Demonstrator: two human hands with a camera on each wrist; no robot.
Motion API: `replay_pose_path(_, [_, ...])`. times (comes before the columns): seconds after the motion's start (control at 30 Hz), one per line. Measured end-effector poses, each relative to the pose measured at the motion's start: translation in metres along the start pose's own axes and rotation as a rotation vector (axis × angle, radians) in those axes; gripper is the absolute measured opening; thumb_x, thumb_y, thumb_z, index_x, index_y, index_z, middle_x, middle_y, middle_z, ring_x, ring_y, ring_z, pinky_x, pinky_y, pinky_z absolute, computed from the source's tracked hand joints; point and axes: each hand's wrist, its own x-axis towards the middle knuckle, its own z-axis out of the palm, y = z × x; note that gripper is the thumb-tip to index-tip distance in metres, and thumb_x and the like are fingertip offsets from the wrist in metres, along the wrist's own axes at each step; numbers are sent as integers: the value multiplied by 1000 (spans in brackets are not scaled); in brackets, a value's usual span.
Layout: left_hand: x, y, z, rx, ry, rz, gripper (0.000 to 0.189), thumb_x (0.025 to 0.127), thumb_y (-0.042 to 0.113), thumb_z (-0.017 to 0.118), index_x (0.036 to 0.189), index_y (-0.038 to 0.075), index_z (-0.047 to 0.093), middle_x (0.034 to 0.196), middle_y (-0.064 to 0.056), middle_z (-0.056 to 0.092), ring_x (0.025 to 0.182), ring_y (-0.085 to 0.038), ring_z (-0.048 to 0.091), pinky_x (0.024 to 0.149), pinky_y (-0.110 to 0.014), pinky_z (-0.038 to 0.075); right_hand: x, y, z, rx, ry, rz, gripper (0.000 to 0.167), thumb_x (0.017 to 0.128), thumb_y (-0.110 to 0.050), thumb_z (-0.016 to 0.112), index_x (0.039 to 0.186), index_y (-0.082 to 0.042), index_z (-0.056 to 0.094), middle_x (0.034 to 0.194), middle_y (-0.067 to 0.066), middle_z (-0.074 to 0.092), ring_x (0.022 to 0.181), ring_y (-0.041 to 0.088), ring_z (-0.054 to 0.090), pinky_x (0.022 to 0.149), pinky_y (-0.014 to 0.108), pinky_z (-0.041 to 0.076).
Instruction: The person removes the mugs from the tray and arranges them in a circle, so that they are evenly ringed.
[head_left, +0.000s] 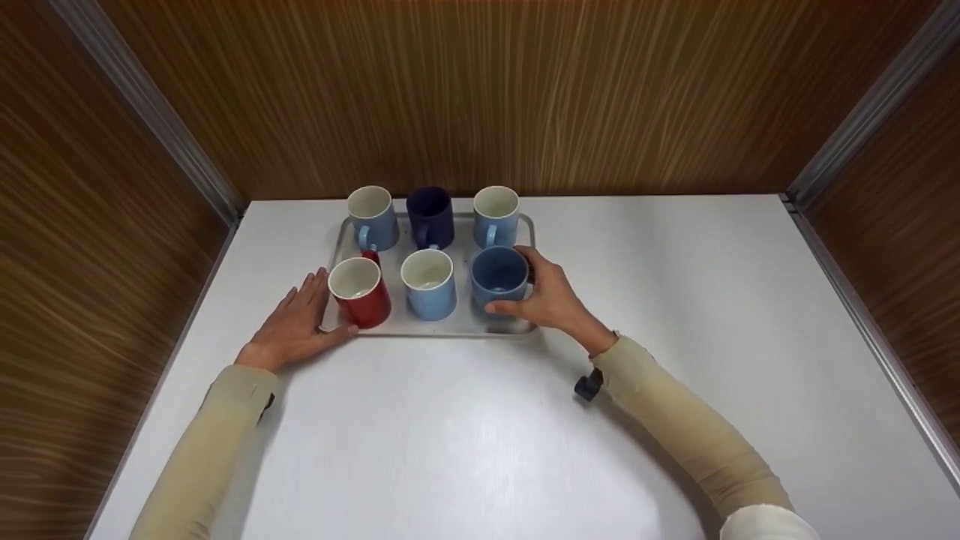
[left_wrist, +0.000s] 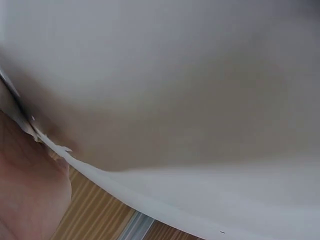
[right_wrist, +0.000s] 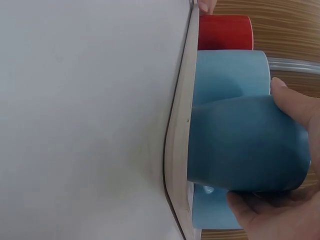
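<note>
On the tray [head_left: 466,324], teal mug [head_left: 498,274] in curled right fingers [head_left: 534,256] (left fingers [head_left: 318,282] straight, beside red mug [head_left: 365,306]).

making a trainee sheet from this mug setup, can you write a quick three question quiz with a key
1. Count: how many mugs stand on the tray?

2. Fill in: in the back row, the navy mug stands between two ____ ones.

3. Choose: what does the right hand hold?
a) the red mug in the front row
b) a mug from the back row
c) the darker blue mug at the right end of the front row

Key: 1. six; 2. light blue; 3. c
</note>
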Motion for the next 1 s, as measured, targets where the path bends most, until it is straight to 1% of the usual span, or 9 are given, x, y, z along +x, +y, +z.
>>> replay_pose_path(0.13, [-5,3,-1,-7,-20,-22,113,99,81,43,172,8,-1,180,-17,3,168,-38,3,135,-60,6,2,-1,1,5,23,7,96,74,-30,100,151,-2,50,143,13,65,131,28,64,114,47,53])
replay_pose_path(0.27, [-11,6,3,-9,-48,-42,108,103,79,36,171,5,-4,180,-18,0,167,-39,1,135,-60,5,2,1,2,2,25,12,96,74,-29,100,151,-2,50,143,13,65,131,27,65,114,46,53])
replay_pose_path(0.33, [-14,6,5,-8,-52,-48,106,104,78,33,171,5,-4,180,-18,-1,167,-39,0,135,-61,5,2,2,2,2,24,7,96,74,-29,100,151,-2,50,143,13,65,131,27,65,114,46,53])
replay_pose_path(0.5, [-18,7,10,-18,-32,-45,103,106,76,32,171,5,-4,180,-17,-2,167,-39,0,134,-62,5,0,3,4,20,39,-17,94,74,-29,101,150,-2,52,142,13,66,130,28,66,113,46,54])
replay_pose_path(0.7, [-20,8,13,-17,-13,-41,100,107,72,34,171,3,-2,180,-18,-1,167,-39,0,134,-62,5,-1,5,4,25,82,-40,89,71,-31,102,144,-3,58,135,11,70,125,27,69,110,47,56])
replay_pose_path(0.83, [-21,10,13,-23,-6,-48,99,108,70,34,171,3,-2,180,-18,0,167,-39,0,135,-61,5,-2,3,0,17,101,-43,88,70,-33,102,142,-4,61,133,10,72,122,29,70,107,49,58])
replay_pose_path(1.0, [-21,9,15,-31,1,-40,98,109,69,35,171,3,-2,180,-18,0,167,-39,1,135,-61,5,-4,-4,-10,13,120,-39,88,71,-36,101,143,-6,61,133,8,71,121,29,71,105,48,60])
